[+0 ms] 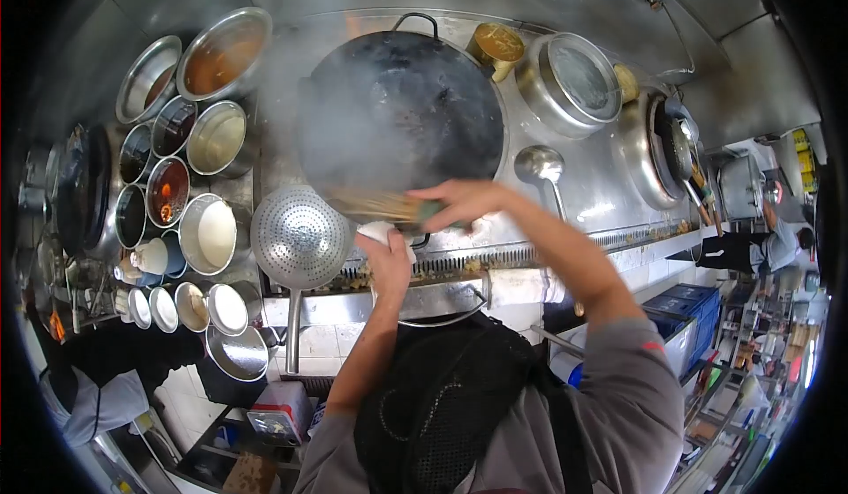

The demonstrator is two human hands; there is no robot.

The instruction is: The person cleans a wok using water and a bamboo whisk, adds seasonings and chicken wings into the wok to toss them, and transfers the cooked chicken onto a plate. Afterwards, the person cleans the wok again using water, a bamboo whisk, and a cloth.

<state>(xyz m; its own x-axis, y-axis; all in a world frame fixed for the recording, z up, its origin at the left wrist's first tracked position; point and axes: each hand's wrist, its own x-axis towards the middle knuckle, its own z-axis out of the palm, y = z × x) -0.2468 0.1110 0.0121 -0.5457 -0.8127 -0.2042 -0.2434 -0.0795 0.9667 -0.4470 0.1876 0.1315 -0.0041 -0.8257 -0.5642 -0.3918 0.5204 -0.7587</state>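
Note:
A large dark wok (459,97) sits on the steel stove, with steam rising over its left half. My right hand (459,203) is closed around a bamboo wok brush (375,206), whose bristles point left over the wok's near edge and look smeared by motion. Just below it, my left hand (386,264) grips a folded white cloth (378,231) at the wok's near rim. The wok's near handle is mostly hidden by the hands. A perforated strainer (300,233) lies to the left of my left hand, its handle hanging toward me.
Several pots and bowls of sauces and powders, including a white-filled pot (216,233), crowd the left. A ladle (541,165) rests right of the wok, near a steel pot (579,75). Another person (777,242) stands far right, and a person's sleeve (110,397) shows lower left.

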